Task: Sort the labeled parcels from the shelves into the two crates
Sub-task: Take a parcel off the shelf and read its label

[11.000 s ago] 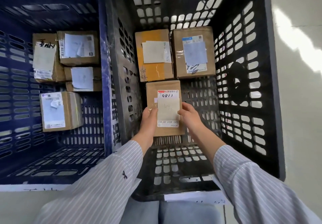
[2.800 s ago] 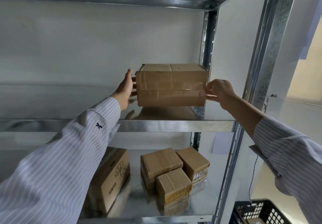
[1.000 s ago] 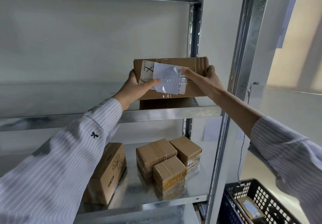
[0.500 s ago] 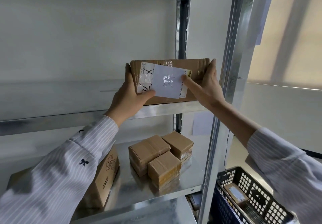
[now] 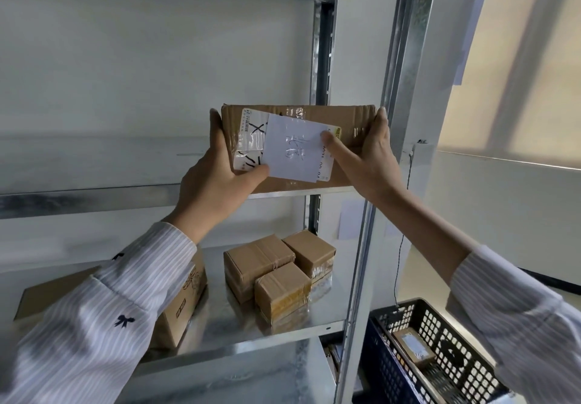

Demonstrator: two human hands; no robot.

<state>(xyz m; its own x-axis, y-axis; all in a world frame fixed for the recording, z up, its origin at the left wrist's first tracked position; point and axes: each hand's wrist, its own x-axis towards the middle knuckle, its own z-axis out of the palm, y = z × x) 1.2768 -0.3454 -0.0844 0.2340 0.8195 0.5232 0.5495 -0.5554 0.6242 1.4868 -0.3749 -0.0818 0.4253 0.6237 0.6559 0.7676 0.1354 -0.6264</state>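
Note:
A brown cardboard parcel [image 5: 352,121] with a white label [image 5: 295,152] facing me is tilted up at the front edge of the upper metal shelf [image 5: 94,199]. My left hand [image 5: 220,180] grips its left end, thumb pressed on the label's lower corner. My right hand [image 5: 367,158] grips its right end, thumb lying across the label. At the bottom right stands a black crate [image 5: 456,353] with a labeled parcel [image 5: 413,348] inside; a blue crate's edge [image 5: 374,362] shows beside it.
Three small taped boxes [image 5: 276,271] sit together on the lower shelf [image 5: 251,334], with a larger printed carton [image 5: 179,306] to their left, partly hidden by my left sleeve. A metal shelf upright [image 5: 374,215] runs between the shelves and the crates.
Since 2.8 s ago both hands tipped the parcel so its label faces me and drew it to the shelf's front edge. Over the last second it has come a little closer.

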